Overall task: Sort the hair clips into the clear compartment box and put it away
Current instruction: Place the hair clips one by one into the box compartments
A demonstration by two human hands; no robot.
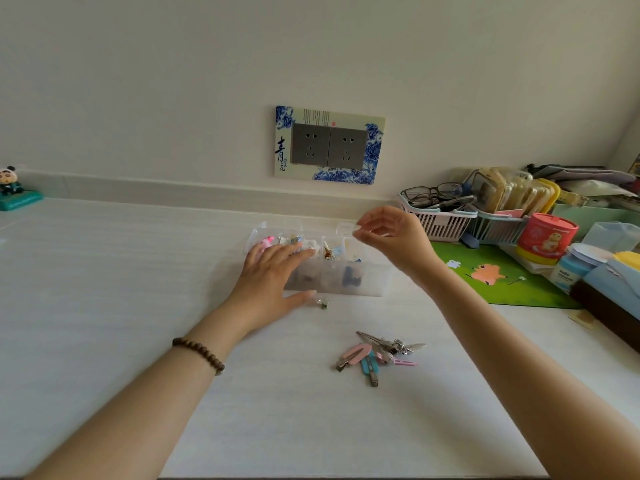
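The clear compartment box (367,282) stands on the white table near the wall, with several small clips in its cells. My left hand (266,282) lies over its left end, fingers on top and thumb against the front wall. My right hand (391,237) hovers above the box's right end, thumb and forefinger pinched on the corner of the raised clear lid (344,228). A pile of hair clips (377,355), pink, blue and silver, lies on the table in front of the box. One tiny clip (323,304) rests just beside my left thumb.
Baskets (446,223) with glasses and packets, a red tin (545,237), boxes and a green mat (502,271) crowd the right side. A panda figure (14,192) sits far left. A wall socket (329,145) is behind the box.
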